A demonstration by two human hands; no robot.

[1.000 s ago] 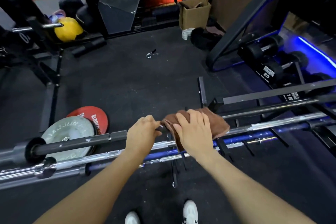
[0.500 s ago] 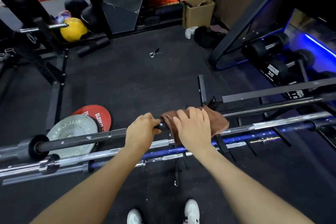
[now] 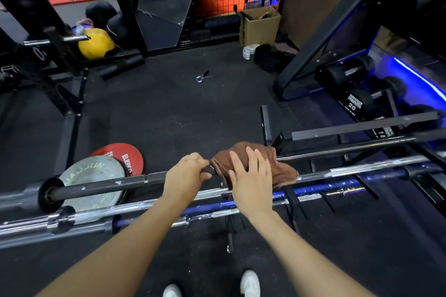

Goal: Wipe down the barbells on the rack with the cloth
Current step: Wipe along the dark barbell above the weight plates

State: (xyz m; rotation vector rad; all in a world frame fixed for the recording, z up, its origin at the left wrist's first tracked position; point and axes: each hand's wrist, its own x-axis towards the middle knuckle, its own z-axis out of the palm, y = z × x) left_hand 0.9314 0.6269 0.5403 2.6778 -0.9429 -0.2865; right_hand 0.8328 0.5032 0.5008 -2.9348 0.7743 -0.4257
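Note:
Several barbells lie side by side on a low black rack (image 3: 292, 195). The farthest is a dark barbell (image 3: 106, 187); nearer ones are a chrome barbell (image 3: 362, 167) and a blue barbell (image 3: 325, 187). A brown cloth (image 3: 283, 171) is draped over the dark bar at the middle. My left hand (image 3: 187, 173) grips the dark bar just left of the cloth. My right hand (image 3: 251, 176) lies on top of the cloth with its fingers spread and fairly straight, pressing it onto the bar.
A grey weight plate (image 3: 91, 176) and a red plate (image 3: 120, 157) lie on the floor behind the bars at left. A spring collar (image 3: 202, 77) lies on the mat. Dumbbells (image 3: 354, 101) sit at right, a cardboard box (image 3: 259, 24) at the back, a squat stand (image 3: 65, 94) at left.
My right hand's fingers have loosened from a curl around the cloth to a flatter, spread hold. My left hand keeps its grip on the dark bar. The view shifted slightly.

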